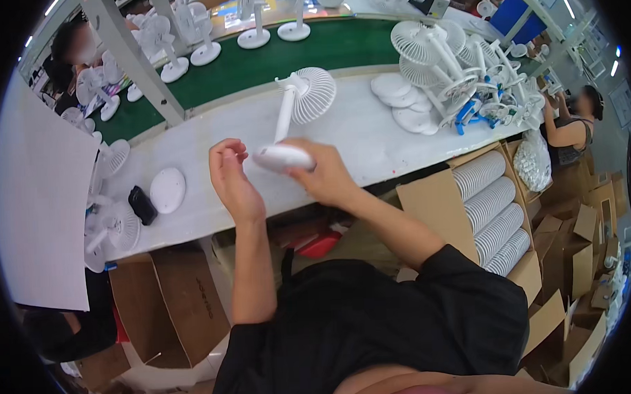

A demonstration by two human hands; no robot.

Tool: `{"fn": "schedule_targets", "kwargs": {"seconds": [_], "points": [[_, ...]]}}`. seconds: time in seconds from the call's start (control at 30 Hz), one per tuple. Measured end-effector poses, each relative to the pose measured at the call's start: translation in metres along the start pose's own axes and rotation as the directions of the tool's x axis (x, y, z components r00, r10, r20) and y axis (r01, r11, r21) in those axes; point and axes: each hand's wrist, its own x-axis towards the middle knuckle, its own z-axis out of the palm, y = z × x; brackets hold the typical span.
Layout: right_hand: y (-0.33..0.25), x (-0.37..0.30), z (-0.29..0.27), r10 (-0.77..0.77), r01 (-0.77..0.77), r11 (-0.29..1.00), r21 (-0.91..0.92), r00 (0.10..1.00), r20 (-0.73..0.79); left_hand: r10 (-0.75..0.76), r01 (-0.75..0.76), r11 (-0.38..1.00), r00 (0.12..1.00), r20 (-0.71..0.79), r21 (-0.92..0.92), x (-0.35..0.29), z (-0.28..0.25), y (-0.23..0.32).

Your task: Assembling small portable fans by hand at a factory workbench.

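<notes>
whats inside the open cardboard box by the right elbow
Four stacks of white ribbed pieces lie side by side in the cardboard box; anything beneath them is covered.

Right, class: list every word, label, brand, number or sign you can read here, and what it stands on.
Cardboard box at lower left: dark sideways lettering, too blurred to quote.
Wall board at far right: any writing is too small to read.
White fan in the right hand: no readable text shows.

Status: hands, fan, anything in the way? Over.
Right hand gripping white fan by its base. Left hand beside it, apparently empty. White disc, black item off left, clear of both hands.
</notes>
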Motion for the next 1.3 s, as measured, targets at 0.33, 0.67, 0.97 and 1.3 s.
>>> {"fn": "schedule_targets", "kwargs": {"seconds": [0.33,0.67,0.97,1.3], "points": [[0.068,0.103,-0.059,0.114,-0.224,0.934,-0.279,0.925,-0.361,-0.140,-0.015,0.691,0.978,0.154,0.723,0.011,-0.086,-0.033],[0.076,0.148,-0.050,0.012,-0.082,0.936,-0.343,0.979,-0.201,-0.240,0.020,0.651,0.954,0.181,0.759,0.007,-0.075,-0.027],[0.100,0.235,-0.098,-0.229,-0.346,0.240,-0.907,0.888,-0.399,-0.207,-0.008,0.632,0.962,0.178,0.775,-0.001,-0.078,-0.030],[0.127,0.214,-0.160,0.289,-0.683,0.618,-0.389,0.657,-0.696,-0.211,-0.022,0.632,0.957,0.199,0.775,0.005,-0.078,-0.033]]}}
